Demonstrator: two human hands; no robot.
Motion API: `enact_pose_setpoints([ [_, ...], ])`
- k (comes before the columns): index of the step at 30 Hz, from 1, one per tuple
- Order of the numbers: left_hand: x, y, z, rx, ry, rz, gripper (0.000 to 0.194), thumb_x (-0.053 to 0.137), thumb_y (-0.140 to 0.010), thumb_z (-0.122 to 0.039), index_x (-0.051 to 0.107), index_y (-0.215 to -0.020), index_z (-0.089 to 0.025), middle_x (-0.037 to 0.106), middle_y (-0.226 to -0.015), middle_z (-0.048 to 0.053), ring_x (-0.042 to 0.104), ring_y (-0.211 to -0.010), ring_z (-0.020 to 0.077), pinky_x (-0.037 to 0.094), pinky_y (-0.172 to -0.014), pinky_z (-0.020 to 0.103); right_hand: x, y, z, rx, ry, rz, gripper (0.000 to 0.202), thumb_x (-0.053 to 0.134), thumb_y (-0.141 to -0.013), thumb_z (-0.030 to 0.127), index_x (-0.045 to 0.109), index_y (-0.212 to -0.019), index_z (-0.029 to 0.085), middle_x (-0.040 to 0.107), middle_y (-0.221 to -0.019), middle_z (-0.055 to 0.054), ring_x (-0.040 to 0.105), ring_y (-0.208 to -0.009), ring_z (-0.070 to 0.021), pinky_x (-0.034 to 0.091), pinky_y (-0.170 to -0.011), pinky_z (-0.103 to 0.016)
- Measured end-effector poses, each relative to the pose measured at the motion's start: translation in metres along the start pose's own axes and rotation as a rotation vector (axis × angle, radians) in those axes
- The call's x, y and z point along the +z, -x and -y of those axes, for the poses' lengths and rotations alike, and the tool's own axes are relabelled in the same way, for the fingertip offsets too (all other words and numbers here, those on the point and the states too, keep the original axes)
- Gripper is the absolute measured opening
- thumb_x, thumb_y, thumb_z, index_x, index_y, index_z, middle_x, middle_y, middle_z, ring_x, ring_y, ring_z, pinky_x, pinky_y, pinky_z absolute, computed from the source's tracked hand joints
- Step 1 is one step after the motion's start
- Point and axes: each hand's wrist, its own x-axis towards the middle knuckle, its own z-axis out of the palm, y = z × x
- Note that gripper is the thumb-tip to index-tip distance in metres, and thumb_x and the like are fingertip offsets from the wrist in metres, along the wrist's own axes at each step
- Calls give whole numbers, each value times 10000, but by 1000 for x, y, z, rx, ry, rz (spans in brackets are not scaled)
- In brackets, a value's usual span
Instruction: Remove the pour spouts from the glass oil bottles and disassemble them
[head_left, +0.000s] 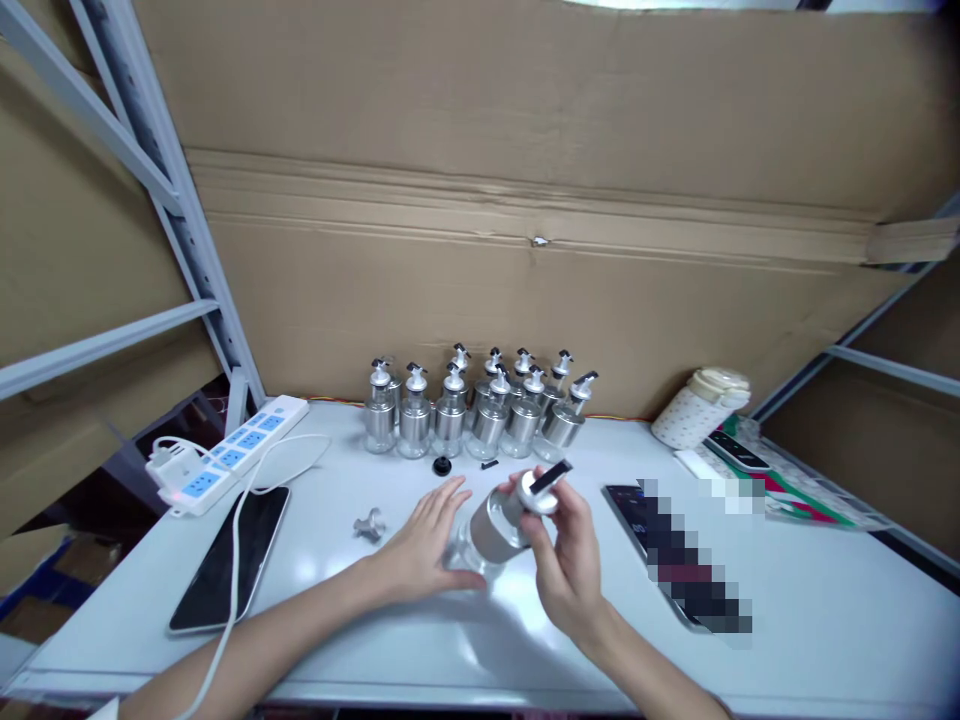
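A glass bottle with a metal sleeve [495, 528] and a silver pump-like top tilts to the right near the table's front middle. My right hand [566, 560] has its fingers wrapped round the bottle's neck, just below the top with its black spout. My left hand [427, 545] is beside the bottle's glass base, its fingers spread and its thumb near the lower edge. Behind both hands, several similar bottles [450, 420] stand in rows. A black round cap [442, 466] and a small black piece [489, 464] lie in front of them. Left of my left hand rests a silver metal part [369, 525].
A power strip [240, 455] with a white cable and a dark tablet [232, 560] lie at the left. To the right are a phone [637, 520], partly pixelated, a white patterned container [697, 408] and a black device [738, 451]. A cardboard wall [525, 300] stands behind.
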Motion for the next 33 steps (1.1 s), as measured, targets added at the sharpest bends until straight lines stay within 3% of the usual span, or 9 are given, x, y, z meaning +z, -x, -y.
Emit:
enact_pose_setpoints([
  [2,0,-1,-2,-24,-49,94,859,506,-831,-605,146,-1474,-165,139,-1543,196,105,-1429,341,166,-1132,571,3,-18,1,-15,-15,-70,400,465,-901,170,387,-1277,282,610,-1095,-89,640,-945,-228,505,-831,-406],
  [5,4,-1,-4,-6,-147,227,716,467,-876,-557,258,-1453,-190,196,-1539,156,120,-1431,323,95,-1140,573,18,-51,-2,15,-29,-144,373,487,-898,234,396,-1259,257,604,-1090,-109,636,-930,-235,504,-827,-421],
  [7,7,-1,-3,-10,-180,276,658,441,-890,-550,308,-1435,-205,201,-1536,143,133,-1430,311,85,-1137,578,37,-71,-8,58,-33,-127,359,478,-900,279,403,-1250,248,590,-1115,-121,623,-958,-236,503,-833,-422],
  [11,9,0,0,-4,-179,263,667,443,-890,-545,285,-1442,-205,221,-1534,123,167,-1428,285,94,-1143,567,82,-92,-27,69,-22,21,382,451,-890,265,393,-1263,205,580,-1140,-136,602,-992,-229,478,-885,-412],
  [16,8,0,-1,12,-179,218,632,482,-881,-505,342,-1414,-197,326,-1497,125,254,-1403,285,121,-1147,546,118,-96,-49,31,71,51,376,423,-888,262,417,-1255,181,566,-1147,-143,581,-1009,-227,465,-888,-380],
  [23,8,2,-5,20,-182,143,588,511,-873,-465,390,-1376,-186,438,-1428,128,357,-1352,284,181,-1136,512,134,-98,-68,55,104,68,382,384,-887,243,416,-1247,120,565,-1099,-164,572,-973,-225,457,-894,-394],
  [33,2,1,-9,48,-184,142,532,532,-873,-436,443,-1324,-168,487,-1384,124,388,-1322,286,184,-1130,514,162,-96,-96,99,114,11,400,373,-874,194,411,-1262,102,544,-1102,-164,547,-1037,-217,429,-957,-393],
])
